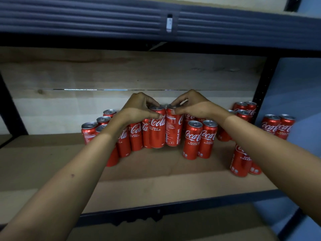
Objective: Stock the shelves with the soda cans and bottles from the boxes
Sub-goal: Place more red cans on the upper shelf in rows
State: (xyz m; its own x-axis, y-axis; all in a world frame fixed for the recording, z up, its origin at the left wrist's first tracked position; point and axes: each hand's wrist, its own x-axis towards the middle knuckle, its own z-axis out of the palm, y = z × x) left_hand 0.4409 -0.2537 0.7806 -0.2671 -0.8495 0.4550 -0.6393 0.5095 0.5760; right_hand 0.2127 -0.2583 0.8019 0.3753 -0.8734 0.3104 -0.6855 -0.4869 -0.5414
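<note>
Head view has us reaching both arms into a shelf [156, 186] lined with brown cardboard, under a dark metal beam. Our left hand [139, 108] curls its fingers over the top of a red soda can [157, 131], thumb pressed on the can's front just below the rim. Our right hand [192, 106] grips a second can [173, 131] the same way, fingers over the lid and thumb on the side. These two cans touch each other side by side, upright, their bottoms at or just above the cardboard; we cannot tell whether they rest on it.

Behind and to the left of them stands a cluster of cans [104, 122], partly hidden by our left forearm. Just right of the held pair, two upright cans [199, 140] stand together nearer the front. Farther right, a few more cans [241, 160] sit behind our right forearm, and some cans [245, 108] stand near the dark upright post [264, 94]. Beyond that post, two cans [278, 126] stand on the neighbouring section.
</note>
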